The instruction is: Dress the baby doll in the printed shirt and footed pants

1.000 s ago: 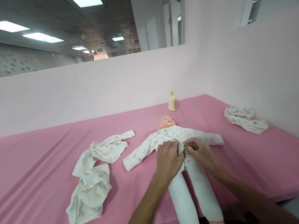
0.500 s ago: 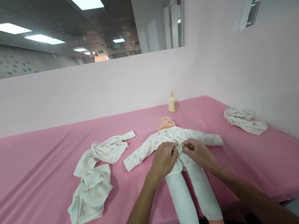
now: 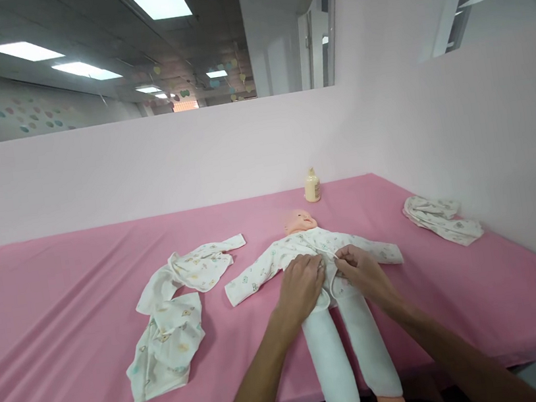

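Observation:
A baby doll (image 3: 299, 220) lies on its back on the pink table (image 3: 61, 290), head away from me, legs in pale blue trousers (image 3: 327, 359) hanging over the near edge. It wears a white printed shirt (image 3: 258, 272) with sleeves spread out. My left hand (image 3: 302, 286) and my right hand (image 3: 362, 272) rest on the doll's belly, each pinching one front edge of the shirt, fingers curled and close together.
A loose white printed garment (image 3: 175, 320) lies crumpled to the left of the doll. Another bundled printed cloth (image 3: 440, 220) sits at the right by the wall. A small cream bottle (image 3: 312, 186) stands behind the doll's head. Pale partition walls enclose the back and right.
Both hands stayed at the doll's belly, working the shirt front with small finger movements; the shirt edges have parted slightly. The view shifted a little.

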Motion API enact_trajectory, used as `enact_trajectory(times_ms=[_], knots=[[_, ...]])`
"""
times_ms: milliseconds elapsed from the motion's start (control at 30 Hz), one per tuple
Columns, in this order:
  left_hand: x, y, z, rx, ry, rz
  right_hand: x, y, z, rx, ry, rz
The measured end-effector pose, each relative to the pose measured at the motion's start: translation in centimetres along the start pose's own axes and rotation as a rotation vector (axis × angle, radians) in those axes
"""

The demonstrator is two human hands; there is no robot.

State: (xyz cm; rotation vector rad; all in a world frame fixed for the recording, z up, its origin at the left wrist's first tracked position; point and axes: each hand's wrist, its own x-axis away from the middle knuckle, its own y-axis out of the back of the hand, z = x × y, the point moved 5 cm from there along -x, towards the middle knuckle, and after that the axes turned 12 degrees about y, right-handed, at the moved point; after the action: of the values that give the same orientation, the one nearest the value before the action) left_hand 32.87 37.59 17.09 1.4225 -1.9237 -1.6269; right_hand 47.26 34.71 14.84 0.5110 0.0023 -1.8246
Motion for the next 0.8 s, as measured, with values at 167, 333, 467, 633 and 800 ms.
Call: enact_trajectory(times_ms=[167, 333, 467, 633, 800], knots=[[0.0, 0.3, 0.2, 0.018, 0.005, 0.037, 0.1, 0.1, 0.1, -0.069, -0.004, 0.003], [0.0, 0.3, 0.2, 0.031, 0.018, 0.002, 0.1, 0.2, -0.1, -0.066, -0.002, 0.001], [0.0, 0.2, 0.3, 0.082, 0.052, -0.02, 0.2, 0.0, -0.2, -0.045, -0.009, 0.005], [-0.1, -0.2, 0.3, 0.034, 0.041, -0.092, 0.4, -0.1, 0.2, 0.075, 0.045, 0.027], [0.3, -0.9, -0.3, -0.189, -0.063, -0.237, 0.6, -0.1, 0.7, 0.067, 0.07, 0.043]])
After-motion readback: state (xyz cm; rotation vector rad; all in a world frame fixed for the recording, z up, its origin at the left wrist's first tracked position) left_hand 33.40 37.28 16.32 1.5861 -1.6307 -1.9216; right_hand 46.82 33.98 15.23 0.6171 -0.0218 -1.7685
